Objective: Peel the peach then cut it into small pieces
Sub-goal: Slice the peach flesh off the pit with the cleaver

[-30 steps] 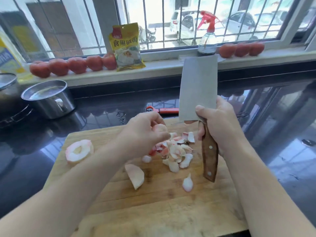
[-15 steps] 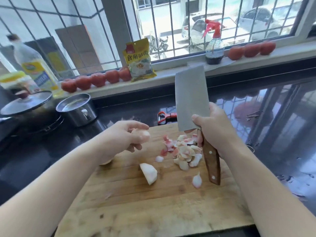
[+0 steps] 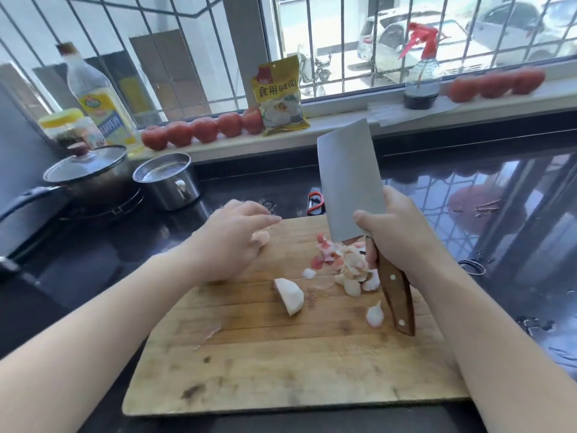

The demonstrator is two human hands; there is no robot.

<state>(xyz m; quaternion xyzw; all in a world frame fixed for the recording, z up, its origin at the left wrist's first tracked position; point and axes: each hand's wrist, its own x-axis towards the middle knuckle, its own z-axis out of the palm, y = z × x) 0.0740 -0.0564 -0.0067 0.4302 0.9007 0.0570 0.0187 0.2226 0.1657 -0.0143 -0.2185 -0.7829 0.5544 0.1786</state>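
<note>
The right hand (image 3: 396, 232) grips a cleaver (image 3: 349, 182) by its wooden handle, fingers wrapped round the handle and thumb pressed on the flat of the blade. The blade stands upright, raised clear of the wooden cutting board (image 3: 281, 364).

The left hand (image 3: 231, 239) is over the far left part of the board, fingers extended and blurred. A pale rounded shape shows under its fingertips; whether this is a piece of peach or part of the hand cannot be told, nor whether the hand holds anything.

A peeled peach wedge (image 3: 290, 295) lies near the middle of the board. Just right of it, below the cleaver, is a heap of peach peelings and small pieces (image 3: 346, 264). One separate small piece (image 3: 374, 314) lies nearer, beside the handle's end.

On the dark countertop (image 3: 499, 245), far left, are a lidded pan (image 3: 87, 173) and a steel pot (image 3: 168, 179). A red peeler (image 3: 315, 203) lies just beyond the board. The window sill carries tomatoes (image 3: 203, 129), a yellow packet (image 3: 279, 95), an oil bottle (image 3: 96, 98) and a spray bottle (image 3: 421, 76).
</note>
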